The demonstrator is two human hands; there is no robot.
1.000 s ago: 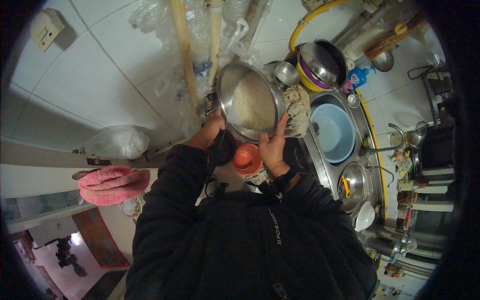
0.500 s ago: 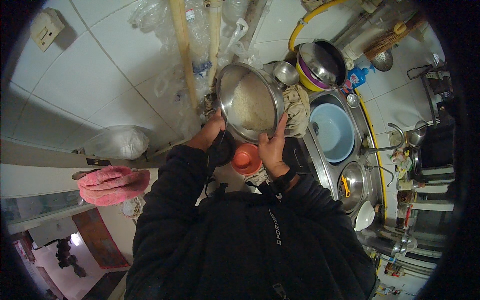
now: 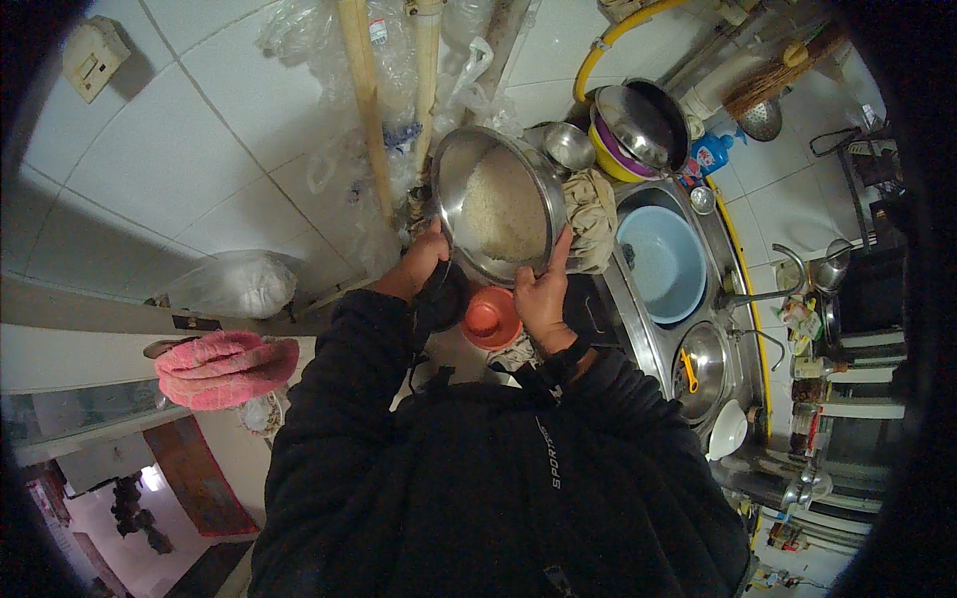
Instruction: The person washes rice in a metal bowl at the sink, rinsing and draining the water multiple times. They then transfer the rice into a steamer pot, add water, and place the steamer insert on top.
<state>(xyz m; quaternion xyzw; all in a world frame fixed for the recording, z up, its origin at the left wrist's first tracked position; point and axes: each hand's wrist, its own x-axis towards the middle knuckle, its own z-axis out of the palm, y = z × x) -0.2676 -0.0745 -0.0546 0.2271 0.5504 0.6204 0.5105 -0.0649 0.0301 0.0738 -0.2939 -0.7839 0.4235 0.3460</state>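
Between my two hands is a wide stainless steel basin [image 3: 454,169], tilted so its inside faces me. Pale grains that look like rice [image 3: 503,214] lie across its bottom. My left hand [image 3: 427,261] grips the near left of the rim, its fingers partly hidden by the basin. On the near right side my right hand [image 3: 543,299] clasps the rim, thumb on the edge and a finger along the outer wall. Below the basin, close to my body, sits an orange plastic basin [image 3: 491,319] with a smaller round vessel inside.
To the right is a steel sink [image 3: 638,329] holding a light blue basin [image 3: 662,264] and a steel bowl [image 3: 704,364]. A crumpled beige cloth [image 3: 592,221] lies beside my basin. Stacked bowls [image 3: 638,130] stand behind the sink. A pink towel [image 3: 227,371] hangs at left.
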